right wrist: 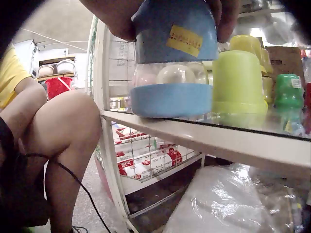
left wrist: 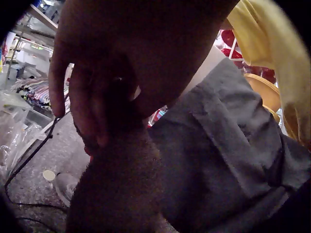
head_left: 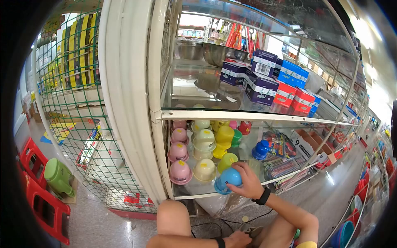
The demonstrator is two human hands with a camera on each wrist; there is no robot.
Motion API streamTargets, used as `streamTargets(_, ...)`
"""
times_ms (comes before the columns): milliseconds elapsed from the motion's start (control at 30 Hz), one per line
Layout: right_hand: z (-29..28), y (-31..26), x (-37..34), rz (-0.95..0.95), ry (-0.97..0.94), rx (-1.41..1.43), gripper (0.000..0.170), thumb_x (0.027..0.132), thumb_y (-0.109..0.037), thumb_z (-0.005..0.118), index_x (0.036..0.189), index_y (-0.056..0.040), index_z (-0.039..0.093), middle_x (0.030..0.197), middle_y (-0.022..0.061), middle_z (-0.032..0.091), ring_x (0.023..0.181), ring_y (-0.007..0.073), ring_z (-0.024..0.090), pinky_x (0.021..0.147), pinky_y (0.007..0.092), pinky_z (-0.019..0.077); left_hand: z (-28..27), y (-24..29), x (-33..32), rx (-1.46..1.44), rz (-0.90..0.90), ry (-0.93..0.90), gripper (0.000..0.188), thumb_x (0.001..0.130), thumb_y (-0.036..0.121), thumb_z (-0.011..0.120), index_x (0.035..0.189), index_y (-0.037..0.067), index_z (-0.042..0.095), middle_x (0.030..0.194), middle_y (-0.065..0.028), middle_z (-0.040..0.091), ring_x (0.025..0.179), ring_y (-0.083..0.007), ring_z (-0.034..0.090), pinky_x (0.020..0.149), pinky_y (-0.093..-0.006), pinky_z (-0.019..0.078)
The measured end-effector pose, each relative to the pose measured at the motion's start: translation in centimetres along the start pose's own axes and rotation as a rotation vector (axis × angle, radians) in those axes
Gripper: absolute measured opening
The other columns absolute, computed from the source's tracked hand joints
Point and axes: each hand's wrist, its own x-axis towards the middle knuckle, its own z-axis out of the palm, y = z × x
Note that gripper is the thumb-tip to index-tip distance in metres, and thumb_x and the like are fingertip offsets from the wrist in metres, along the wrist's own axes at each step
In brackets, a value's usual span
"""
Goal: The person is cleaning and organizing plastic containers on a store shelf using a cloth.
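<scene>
My right hand (head_left: pixel 248 182) grips the domed top of a blue plastic container (head_left: pixel 230 177), fingers and thumb on either side. In the right wrist view the container (right wrist: pixel 172 99) is upright, with a clear band, a blue base and a yellow sticker, its base right at the front edge of the glass shelf (right wrist: pixel 286 127). Beside it stands a lime-green cup (right wrist: pixel 238 80). To its left are a cream domed container (head_left: pixel 204 169) and a pink one (head_left: pixel 180 171). My left hand (left wrist: pixel 97 92) rests over my leg, fingers loosely bent and holding nothing; its view is dark.
Boxes (head_left: pixel 264 89) and steel bowls (head_left: pixel 217 53) stand on the upper glass shelf. A blue jar (head_left: pixel 261 149) sits further right on the lower shelf. A white post (head_left: pixel 126 82) and green mesh rise at left. A black cable (left wrist: pixel 29 162) lies on the floor.
</scene>
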Motion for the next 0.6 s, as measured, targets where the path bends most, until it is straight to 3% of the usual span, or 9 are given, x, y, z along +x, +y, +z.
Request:
streamTargets(167, 0.9, 0.1, -0.2, -0.039, -0.08, -0.013, 0.062, 0.076, -0.034, 0.074, 0.122, -0.0013, 0.048, 0.119, 0.017, 0.05, 0.106, 0.0377, 0.054, 0.09, 0.0442, 0.0462, 1.8, -0.9, 1.1, -0.058, -0.01, -0.137, 0.021, 0.08, 0.023, 0.059, 0.085, 0.005, 0.068, 0.078, -0.0167, 0.068, 0.078, -0.0339, 0.068, 0.068, -0.0457, 0.0502)
streamTargets(233, 1.1, 0.0, -0.1, -0.071, -0.076, -0.035, 0.061, 0.076, -0.035, 0.073, 0.122, -0.0019, 0.048, 0.119, 0.0166, 0.05, 0.106, 0.0375, 0.054, 0.09, 0.0442, 0.0463, -0.2, 0.6, -0.2, -0.009, 0.021, -0.043, 0.02, 0.078, 0.023, 0.063, 0.077, 0.005, 0.07, 0.078, -0.0158, 0.068, 0.075, -0.0303, 0.067, 0.061, -0.0427, 0.0525)
streamTargets(600, 1.4, 0.0, 0.5, -0.073, -0.212, -0.069, 0.062, 0.08, -0.038, 0.068, 0.127, -0.0037, 0.047, 0.119, 0.0158, 0.051, 0.102, 0.0379, 0.056, 0.086, 0.0427, 0.0484, 0.7, 0.4, -0.1, 0.033, 0.016, -0.022, 0.022, 0.077, 0.025, 0.064, 0.075, 0.005, 0.071, 0.076, -0.0142, 0.069, 0.072, -0.0295, 0.067, 0.061, -0.0434, 0.0528)
